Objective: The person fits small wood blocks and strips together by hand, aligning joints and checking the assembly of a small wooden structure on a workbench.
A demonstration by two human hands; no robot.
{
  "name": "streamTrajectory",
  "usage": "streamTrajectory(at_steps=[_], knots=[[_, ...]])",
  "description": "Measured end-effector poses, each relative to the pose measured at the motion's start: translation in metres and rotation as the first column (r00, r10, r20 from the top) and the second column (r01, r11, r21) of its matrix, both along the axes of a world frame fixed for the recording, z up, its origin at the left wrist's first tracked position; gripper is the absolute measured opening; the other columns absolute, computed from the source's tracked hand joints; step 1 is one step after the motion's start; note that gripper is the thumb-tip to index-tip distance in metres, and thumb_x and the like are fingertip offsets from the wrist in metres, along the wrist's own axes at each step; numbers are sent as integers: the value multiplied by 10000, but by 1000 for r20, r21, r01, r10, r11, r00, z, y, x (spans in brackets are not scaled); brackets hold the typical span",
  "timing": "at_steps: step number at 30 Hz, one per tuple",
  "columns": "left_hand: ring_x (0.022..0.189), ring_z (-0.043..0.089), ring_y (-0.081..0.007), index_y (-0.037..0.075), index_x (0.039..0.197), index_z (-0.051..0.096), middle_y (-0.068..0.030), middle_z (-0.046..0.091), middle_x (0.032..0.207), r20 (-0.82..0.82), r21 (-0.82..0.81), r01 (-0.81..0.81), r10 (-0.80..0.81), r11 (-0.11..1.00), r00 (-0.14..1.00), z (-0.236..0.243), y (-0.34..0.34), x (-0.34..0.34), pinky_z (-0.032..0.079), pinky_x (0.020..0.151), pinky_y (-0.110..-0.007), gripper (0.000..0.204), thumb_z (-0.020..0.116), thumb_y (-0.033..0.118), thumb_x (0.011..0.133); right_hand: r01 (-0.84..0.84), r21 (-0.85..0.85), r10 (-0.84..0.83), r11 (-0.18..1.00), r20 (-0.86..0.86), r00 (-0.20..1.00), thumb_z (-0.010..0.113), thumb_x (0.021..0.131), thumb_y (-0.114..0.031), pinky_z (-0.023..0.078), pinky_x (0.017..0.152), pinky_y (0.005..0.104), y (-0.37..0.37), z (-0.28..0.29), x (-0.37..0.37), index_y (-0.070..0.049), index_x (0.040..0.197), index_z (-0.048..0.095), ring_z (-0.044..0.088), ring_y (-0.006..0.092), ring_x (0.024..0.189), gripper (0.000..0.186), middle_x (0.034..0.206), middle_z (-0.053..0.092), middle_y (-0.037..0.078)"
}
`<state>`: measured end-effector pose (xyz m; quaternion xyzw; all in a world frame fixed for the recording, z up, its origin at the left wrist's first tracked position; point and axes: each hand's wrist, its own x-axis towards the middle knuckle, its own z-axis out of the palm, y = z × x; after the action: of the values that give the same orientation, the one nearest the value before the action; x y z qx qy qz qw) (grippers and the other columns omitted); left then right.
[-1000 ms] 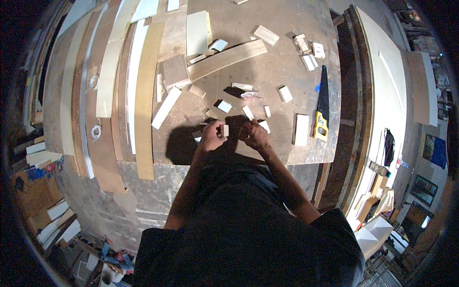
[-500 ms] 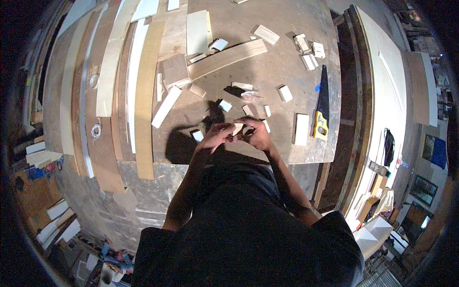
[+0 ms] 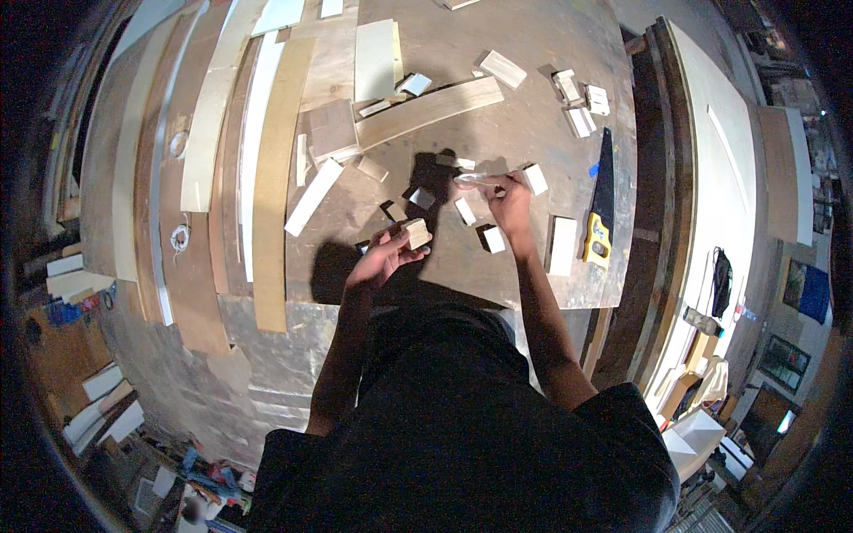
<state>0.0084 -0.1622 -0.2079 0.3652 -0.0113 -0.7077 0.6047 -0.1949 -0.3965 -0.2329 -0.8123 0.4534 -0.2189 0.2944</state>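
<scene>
Low over the near edge of the workbench, my left hand (image 3: 380, 261) is closed around a small wooden block (image 3: 415, 234), whose pale face points up. My right hand (image 3: 510, 202) reaches farther forward, fingers pinched at the end of a thin stick (image 3: 488, 184). The stick's other end rests in a small clear plastic container or wrap (image 3: 466, 180), whose contents I cannot make out. Beside my right hand stands a pale block (image 3: 534, 178). Between my hands lie more small offcuts, among them a white-faced piece (image 3: 465, 211) and another block (image 3: 491, 238).
A handsaw (image 3: 599, 233) with a yellow handle lies at the bench's right, beside an upright-lying pale block (image 3: 562, 245). Long boards (image 3: 277, 195) cover the left side, some overhanging the front edge. A wide plank (image 3: 431, 113) lies slanted beyond my hands, with several offcuts around it.
My hands were together in front of me and have parted. The right moved forward and right to the thin stick; the left stayed near the bench edge, now showing the wooden block it holds.
</scene>
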Motion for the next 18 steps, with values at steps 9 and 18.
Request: streamTrajectory(at_steps=[9, 18], knots=[[1162, 628, -232, 44, 1318, 547, -101, 638, 1272, 73, -87, -14, 20, 996, 997, 2, -8, 1, 511, 993, -401, 370, 652, 121, 972, -107, -75, 105, 991, -29, 994, 712, 869, -35, 563, 614, 375, 0, 13, 14, -7, 952, 749, 698, 279, 670, 95, 876, 715, 174], [1129, 649, -246, 37, 1330, 539, -113, 653, 1242, 117, -94, -79, 89, 992, 989, 6, -14, 4, 529, 969, -406, 377, 647, 134, 982, 60, 210, -78, 976, 81, 994, 685, 899, -119, 529, 582, 404, -6, 1, 12, 16, 893, 738, 698, 310, 623, 145, 740, 697, 217]])
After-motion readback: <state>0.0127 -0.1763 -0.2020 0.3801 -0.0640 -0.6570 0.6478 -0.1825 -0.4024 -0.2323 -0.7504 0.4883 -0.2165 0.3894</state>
